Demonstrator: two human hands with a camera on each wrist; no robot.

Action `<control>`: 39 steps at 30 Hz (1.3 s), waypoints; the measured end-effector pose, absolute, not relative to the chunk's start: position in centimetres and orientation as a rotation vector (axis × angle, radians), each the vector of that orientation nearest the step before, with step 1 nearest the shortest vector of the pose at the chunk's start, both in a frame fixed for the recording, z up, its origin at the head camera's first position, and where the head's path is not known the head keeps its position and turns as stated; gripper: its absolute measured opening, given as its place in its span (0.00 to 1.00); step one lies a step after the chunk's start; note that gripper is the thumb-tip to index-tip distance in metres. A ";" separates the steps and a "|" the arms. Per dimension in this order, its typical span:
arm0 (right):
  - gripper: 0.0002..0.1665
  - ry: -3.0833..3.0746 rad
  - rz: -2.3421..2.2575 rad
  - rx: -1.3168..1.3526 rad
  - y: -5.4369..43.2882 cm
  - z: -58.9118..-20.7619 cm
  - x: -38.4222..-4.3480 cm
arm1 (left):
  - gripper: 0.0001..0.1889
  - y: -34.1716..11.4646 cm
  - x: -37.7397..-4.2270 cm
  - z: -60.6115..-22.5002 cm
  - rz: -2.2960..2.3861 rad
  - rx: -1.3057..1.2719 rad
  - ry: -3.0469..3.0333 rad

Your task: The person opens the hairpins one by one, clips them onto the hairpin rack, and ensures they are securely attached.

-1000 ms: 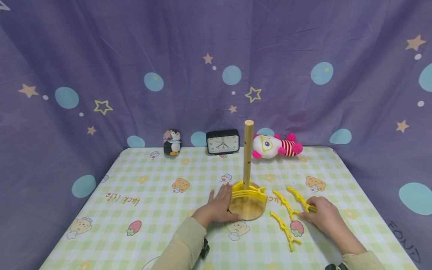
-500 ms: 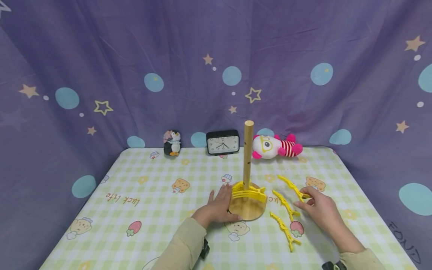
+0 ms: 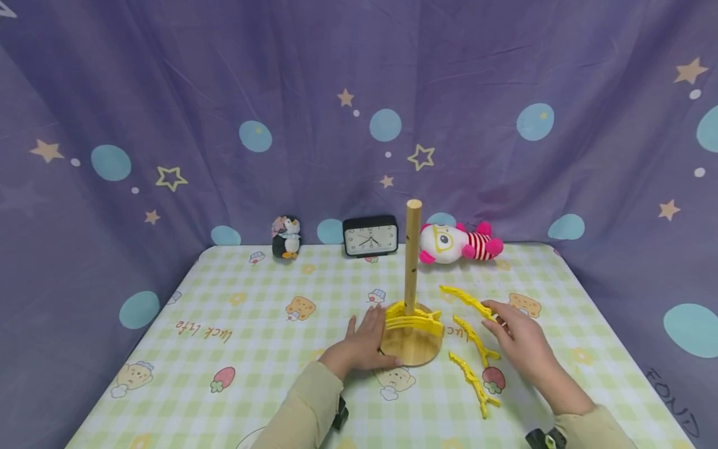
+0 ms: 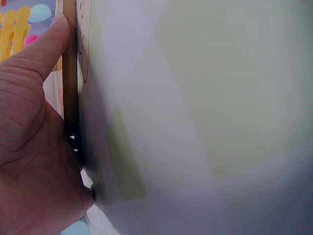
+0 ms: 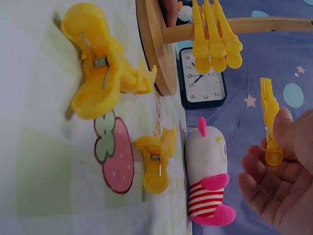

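Yellow clip [image 3: 469,299], prob light, stiff, sprung plastic best taken by its handle end [image 5: 274,156], is pinched in R hand [image 3: 521,340] above cloth [image 3: 252,349], R of wooden stand [image 3: 412,268], w/ L hand [image 3: 364,343] outstretched, gripping nil, vs base [image 3: 412,354].

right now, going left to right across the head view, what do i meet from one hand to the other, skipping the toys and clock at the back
Left hand, wooden stand, two loose yellow clips, right hand.
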State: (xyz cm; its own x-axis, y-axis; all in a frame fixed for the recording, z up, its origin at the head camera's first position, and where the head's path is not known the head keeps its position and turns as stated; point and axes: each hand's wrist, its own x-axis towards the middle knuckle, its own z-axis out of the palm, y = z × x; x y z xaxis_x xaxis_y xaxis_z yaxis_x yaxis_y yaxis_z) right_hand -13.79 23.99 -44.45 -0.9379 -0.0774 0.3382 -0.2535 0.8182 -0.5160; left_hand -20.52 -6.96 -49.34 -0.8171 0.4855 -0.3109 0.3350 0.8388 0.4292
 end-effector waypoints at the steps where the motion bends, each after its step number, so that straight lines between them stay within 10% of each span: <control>1: 0.21 -2.689 0.813 0.264 23.9 -44.4 -13.8 | 0.60 -7.0 -20.5 -49.2 0.504 0.610 2.604; 39: 0.18 -2.526 0.601 0.669 18.2 -44.6 -16.9 | 0.59 -7.0 -20.1 -48.1 0.485 0.637 2.592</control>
